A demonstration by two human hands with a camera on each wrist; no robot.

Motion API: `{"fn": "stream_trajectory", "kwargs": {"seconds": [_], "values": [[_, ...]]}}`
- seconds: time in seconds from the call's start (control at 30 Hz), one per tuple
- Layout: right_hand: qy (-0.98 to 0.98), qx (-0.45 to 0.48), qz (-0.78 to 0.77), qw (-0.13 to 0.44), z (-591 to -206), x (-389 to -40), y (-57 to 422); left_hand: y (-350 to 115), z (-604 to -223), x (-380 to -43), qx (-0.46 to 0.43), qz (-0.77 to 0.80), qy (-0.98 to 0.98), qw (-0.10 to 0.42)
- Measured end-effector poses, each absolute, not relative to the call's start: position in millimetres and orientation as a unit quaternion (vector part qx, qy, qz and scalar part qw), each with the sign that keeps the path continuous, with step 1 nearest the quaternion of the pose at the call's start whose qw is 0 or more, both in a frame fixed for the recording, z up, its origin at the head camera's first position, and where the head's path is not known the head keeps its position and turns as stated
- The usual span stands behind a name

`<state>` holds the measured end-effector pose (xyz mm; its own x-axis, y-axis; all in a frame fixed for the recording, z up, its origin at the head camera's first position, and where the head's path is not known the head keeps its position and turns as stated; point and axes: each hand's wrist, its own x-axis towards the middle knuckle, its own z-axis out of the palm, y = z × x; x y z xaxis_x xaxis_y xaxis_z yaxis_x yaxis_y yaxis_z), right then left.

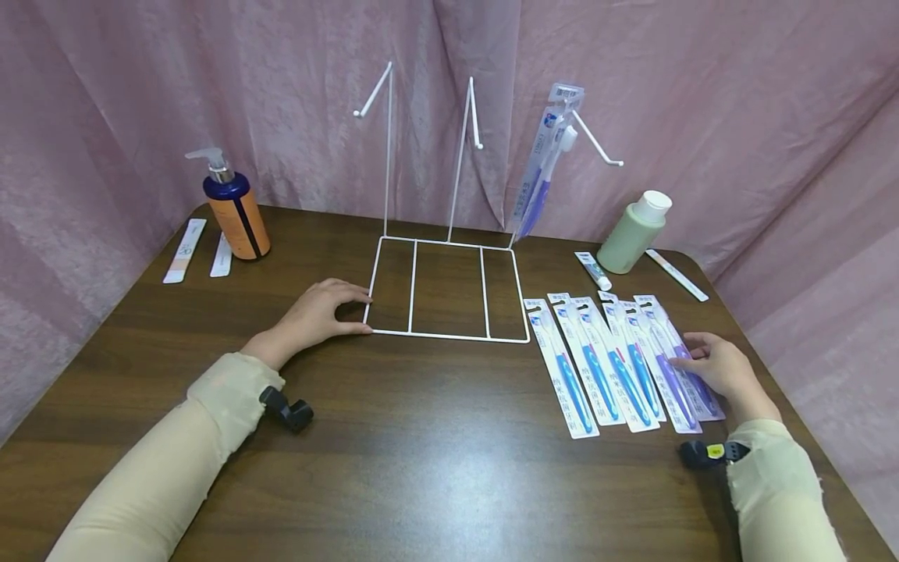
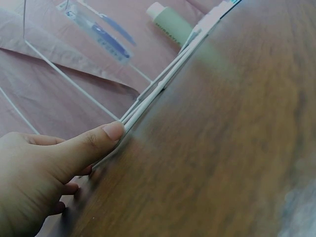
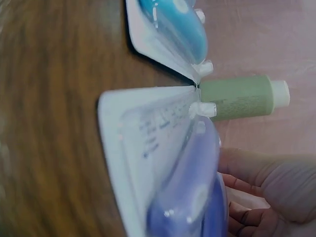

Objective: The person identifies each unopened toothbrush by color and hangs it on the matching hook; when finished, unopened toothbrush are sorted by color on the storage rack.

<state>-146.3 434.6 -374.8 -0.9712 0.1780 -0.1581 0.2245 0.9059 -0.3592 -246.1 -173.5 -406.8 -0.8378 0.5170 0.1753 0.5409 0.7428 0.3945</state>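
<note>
My left hand (image 1: 319, 312) holds the near left corner of a white wire display rack (image 1: 449, 337). In the left wrist view its thumb (image 2: 113, 131) presses on the base wire. My right hand (image 1: 719, 371) is at the right end of a row of packaged toothbrushes (image 1: 590, 367), touching the rightmost purple one (image 1: 691, 378) with fingers loosely bent. Its fingertips are partly hidden behind a purple toothbrush (image 3: 187, 173) in the right wrist view. Purple toothbrush packaging (image 1: 541, 168) hangs from the rack's right hook (image 1: 597, 139). The left hook (image 1: 372, 92) and middle hook (image 1: 475, 117) are bare.
An orange pump bottle (image 1: 239, 215) stands at the back left beside two slim white packets (image 1: 185, 250). At the back right are a green bottle (image 1: 632, 234), a small tube (image 1: 593, 271) and another slim packet (image 1: 676, 275). A pink curtain (image 1: 302, 101) hangs behind the table.
</note>
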Motion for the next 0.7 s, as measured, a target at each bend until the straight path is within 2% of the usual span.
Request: {"fn": "stream_trajectory", "kwargs": {"seconds": [0.4, 0.7], "values": [[0.967, 0.128, -0.218, 0.022, -373.2, -142.6, 434.3, -174.4, -408.1, -245.5, -0.284, -0.219, -0.933, 0.03], [0.969, 0.101, -0.216, -0.059, -345.7, -138.7, 426.5, -173.6, -408.2, -246.7, -0.289, -0.221, -0.931, 0.031]]}}
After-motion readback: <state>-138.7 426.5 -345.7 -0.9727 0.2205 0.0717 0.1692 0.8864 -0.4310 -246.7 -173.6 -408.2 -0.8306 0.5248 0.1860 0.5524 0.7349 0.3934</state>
